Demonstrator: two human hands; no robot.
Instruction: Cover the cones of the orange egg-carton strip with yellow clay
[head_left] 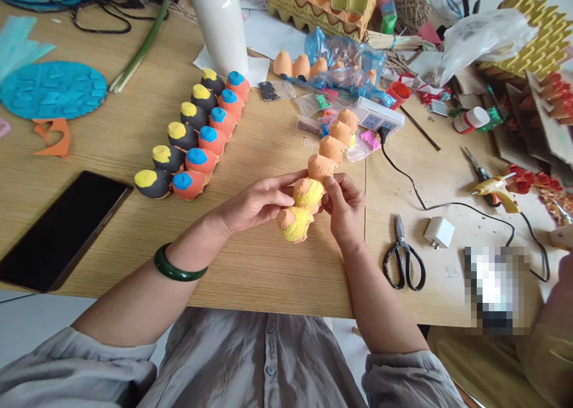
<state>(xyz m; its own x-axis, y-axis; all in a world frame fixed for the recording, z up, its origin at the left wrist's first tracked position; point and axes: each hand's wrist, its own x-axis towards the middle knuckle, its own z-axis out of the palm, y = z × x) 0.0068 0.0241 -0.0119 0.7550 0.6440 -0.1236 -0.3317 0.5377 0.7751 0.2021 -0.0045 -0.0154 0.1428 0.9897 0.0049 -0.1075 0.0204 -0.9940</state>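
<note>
Between my two hands is an orange egg-carton strip [320, 168], a row of several bumps slanting away from me. Yellow clay [308, 194] covers part of its two nearest bumps. My left hand [264, 202] grips the strip's left side near the yellow bumps, fingers pressed against it. On the opposite side, my right hand [344, 204] pinches it with the thumb on top. Further left stand two finished-looking strips side by side: a black strip [182, 136] with yellow tops and a red-orange strip [215, 139] with blue tops.
A black phone [67, 229] lies at left, near a blue oval piece [56, 89]. Scissors [403, 255], a white charger [439, 232] and a power strip [379, 115] with its cable lie right. A white bottle [220, 28] and egg trays [320, 8] stand behind. Another person's arm shows at far right.
</note>
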